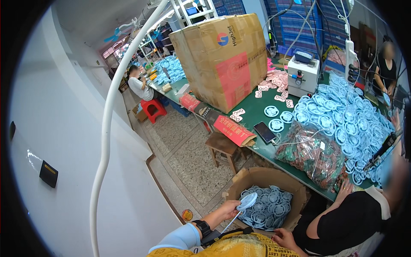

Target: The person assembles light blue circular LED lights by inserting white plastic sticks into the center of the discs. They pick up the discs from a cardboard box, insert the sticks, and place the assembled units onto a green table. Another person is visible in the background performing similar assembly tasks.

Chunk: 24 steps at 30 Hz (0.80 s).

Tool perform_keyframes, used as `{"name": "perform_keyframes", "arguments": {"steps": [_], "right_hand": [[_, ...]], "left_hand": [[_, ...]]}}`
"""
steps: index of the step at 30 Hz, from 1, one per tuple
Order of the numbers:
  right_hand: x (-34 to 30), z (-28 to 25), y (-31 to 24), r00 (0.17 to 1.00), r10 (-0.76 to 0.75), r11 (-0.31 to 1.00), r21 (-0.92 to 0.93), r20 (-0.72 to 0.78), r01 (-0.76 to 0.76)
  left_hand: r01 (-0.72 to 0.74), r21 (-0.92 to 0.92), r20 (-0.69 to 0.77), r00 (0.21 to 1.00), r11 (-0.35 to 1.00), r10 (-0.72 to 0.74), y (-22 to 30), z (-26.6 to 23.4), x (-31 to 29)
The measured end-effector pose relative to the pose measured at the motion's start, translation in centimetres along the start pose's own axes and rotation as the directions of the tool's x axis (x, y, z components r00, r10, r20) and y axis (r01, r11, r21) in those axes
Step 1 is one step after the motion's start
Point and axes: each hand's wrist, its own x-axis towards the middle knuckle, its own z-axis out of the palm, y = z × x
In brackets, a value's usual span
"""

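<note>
At the open carton's (pixel 299 201) left side: I am watching the left hand (pixel 230 209) pinching a pale blue round piece (pixel 247 200) between thumb and fingers.
Carton: similar blue pieces (pixel 269 207) are lying heaped inside.
Right hand (pixel 286 240): its fingers are curling near the carton; I cannot tell whether they are gripping anything.
Green table (pixel 253 109): a filled clear bag (pixel 312 152) is lying beside a dark phone (pixel 265 132).
</note>
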Motion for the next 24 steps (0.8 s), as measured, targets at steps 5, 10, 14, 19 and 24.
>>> {"name": "perform_keyframes", "arguments": {"steps": [5,10,14,19,24], "right_hand": [[0.0,0.6,0.1,0.998,0.016,1.000,0.009,-0.060,-0.015],[-0.6,0.4,-0.2,0.998,0.002,0.998,-0.063,-0.069,-0.007],[-1.1,0.3,-0.1,0.997,0.001,0.995,-0.097,-0.075,-0.008],[-1.8,-0.8,0.0,0.997,-0.010,0.994,-0.106,-0.073,0.002],[-2.1,-1.8,-1.4,1.000,0.001,0.996,-0.094,-0.002,-0.001]], "left_hand": [[-0.011,-0.017,0.041,0.999,1.000,0.011,-0.5,-0.5,0.1],[-0.014,-0.071,0.027,1.000,0.997,0.016,-0.7,-0.2,-0.5],[-0.043,-0.081,0.031,0.998,0.996,0.046,-1.1,-0.2,-1.1],[-0.053,-0.122,0.020,0.998,0.991,0.056,-1.8,1.1,-2.3],[-0.048,-0.168,0.081,0.995,0.985,0.062,-3.5,-0.2,-2.2]]}}
